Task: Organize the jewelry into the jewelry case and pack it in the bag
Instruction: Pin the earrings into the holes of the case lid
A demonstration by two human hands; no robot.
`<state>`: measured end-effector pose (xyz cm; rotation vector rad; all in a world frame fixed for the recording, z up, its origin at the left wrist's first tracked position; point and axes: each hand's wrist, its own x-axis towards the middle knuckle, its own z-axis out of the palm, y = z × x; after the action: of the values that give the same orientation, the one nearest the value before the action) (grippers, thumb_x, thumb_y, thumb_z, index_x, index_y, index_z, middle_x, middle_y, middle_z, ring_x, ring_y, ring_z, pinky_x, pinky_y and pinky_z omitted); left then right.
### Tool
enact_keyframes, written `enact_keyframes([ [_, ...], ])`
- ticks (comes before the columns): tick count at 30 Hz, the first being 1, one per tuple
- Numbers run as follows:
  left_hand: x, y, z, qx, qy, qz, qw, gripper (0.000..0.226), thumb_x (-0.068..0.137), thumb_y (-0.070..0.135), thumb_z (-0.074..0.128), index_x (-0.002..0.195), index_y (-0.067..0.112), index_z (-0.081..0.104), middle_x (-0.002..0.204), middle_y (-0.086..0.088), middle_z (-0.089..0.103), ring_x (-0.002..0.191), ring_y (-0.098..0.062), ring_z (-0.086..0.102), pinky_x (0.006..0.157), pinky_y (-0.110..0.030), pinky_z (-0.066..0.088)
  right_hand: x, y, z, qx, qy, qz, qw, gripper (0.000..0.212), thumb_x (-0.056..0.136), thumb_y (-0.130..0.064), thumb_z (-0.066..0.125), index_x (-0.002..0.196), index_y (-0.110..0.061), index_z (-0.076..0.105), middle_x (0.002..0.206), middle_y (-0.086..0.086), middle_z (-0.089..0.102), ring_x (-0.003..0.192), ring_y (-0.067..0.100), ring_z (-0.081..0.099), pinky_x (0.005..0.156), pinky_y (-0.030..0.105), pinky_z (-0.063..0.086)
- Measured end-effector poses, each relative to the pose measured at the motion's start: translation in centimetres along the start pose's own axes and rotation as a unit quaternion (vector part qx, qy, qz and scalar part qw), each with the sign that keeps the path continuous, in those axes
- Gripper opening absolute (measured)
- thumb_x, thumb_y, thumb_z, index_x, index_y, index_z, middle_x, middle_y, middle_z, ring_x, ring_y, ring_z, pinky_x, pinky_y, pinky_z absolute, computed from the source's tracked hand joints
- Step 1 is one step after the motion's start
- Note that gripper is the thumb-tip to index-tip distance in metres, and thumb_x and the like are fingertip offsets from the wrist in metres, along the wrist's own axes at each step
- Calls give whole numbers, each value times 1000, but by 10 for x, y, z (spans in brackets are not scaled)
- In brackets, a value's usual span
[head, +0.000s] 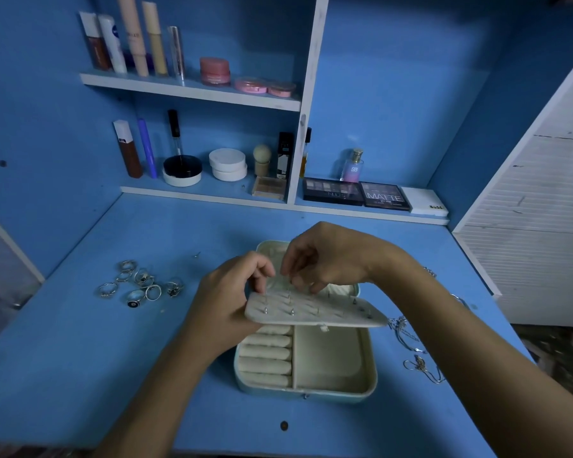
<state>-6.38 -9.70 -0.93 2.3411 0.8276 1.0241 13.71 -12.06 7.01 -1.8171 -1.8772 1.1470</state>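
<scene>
Head view: nearest to us on the blue desk [80,375] sits the open pale mint rectangular jewelry case [306,368], with cream ring rolls on its left side and a bare cream compartment on its right. Over it we see the cream padded earring panel [315,314], held level and studded with small metal earrings. Our left hand [227,297] grips the panel's left edge with curled fingers; our right hand [326,259] pinches something small just above the panel, though we cannot tell what. Thin silver chains [417,355] lie right of the case, a cluster of silver rings [139,282] well to its left. Farther back, white shelves [192,90] carry cosmetics
</scene>
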Motion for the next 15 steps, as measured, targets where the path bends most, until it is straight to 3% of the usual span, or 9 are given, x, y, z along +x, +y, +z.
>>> enact_keyframes([
  [5,1,1,0,-4,3,2,1000,43,54,-3,57,91,20,55,73,14,52,70,0,50,63,-5,33,0,-2,0,14,-15,-5,1000,26,83,8,70,92,-14,60,78,-2,71,72,13,69,67,27,59],
  [15,0,-1,0,5,-1,1,1000,48,53,-9,62,92,19,56,74,14,54,71,3,50,63,-6,33,2,-7,0,-15,-21,-10,1000,22,84,2,73,90,-14,60,79,-5,72,73,11,70,64,22,57],
])
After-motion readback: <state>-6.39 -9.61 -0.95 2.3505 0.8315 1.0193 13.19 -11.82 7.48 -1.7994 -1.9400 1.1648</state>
